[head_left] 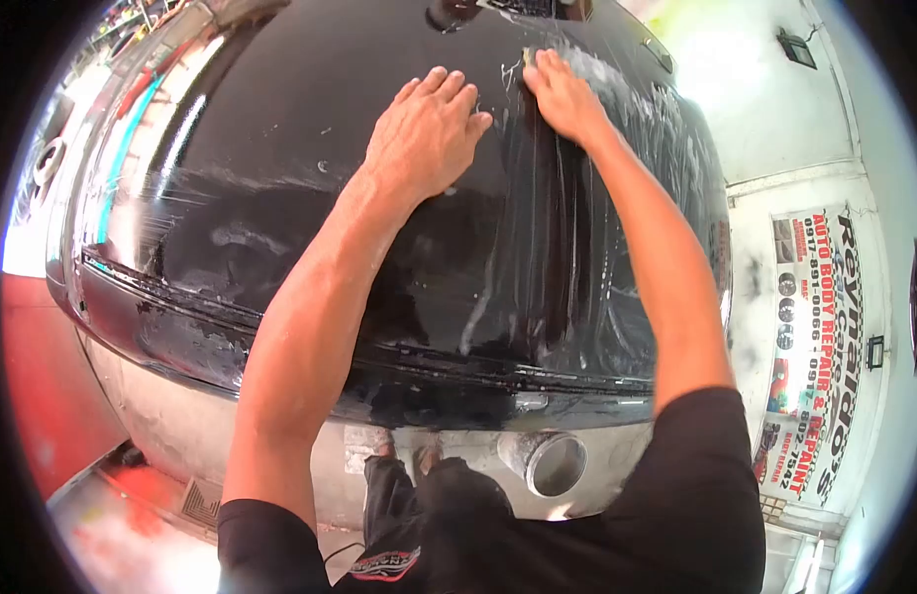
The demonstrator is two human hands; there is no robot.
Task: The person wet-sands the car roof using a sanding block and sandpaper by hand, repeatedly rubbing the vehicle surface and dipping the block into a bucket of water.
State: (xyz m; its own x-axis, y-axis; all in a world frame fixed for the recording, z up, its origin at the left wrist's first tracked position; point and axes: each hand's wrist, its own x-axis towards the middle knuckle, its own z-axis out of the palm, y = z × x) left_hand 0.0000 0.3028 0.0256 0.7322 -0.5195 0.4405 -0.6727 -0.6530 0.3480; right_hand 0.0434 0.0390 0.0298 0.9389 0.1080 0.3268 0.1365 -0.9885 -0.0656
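Observation:
A glossy black car body panel (439, 267) spreads out before me, wet and streaked with whitish suds on its right half. Flat on its middle rests my left hand (424, 129), palm down, fingers extended, holding nothing. Farther up and to the right, my right hand (562, 94) presses on the panel with its fingers together. A small pale edge (528, 57) shows beside those fingertips, like a thin pad or folded sheet; the fingers hide most of it. Milky streaks run down from there toward the panel's near edge.
An open round pail (558, 465) stands on the floor below the panel, near my feet. A red surface (43, 376) lies at the left. On the right wall hangs an auto body repair banner (805, 356); a small lamp (795, 48) is above it.

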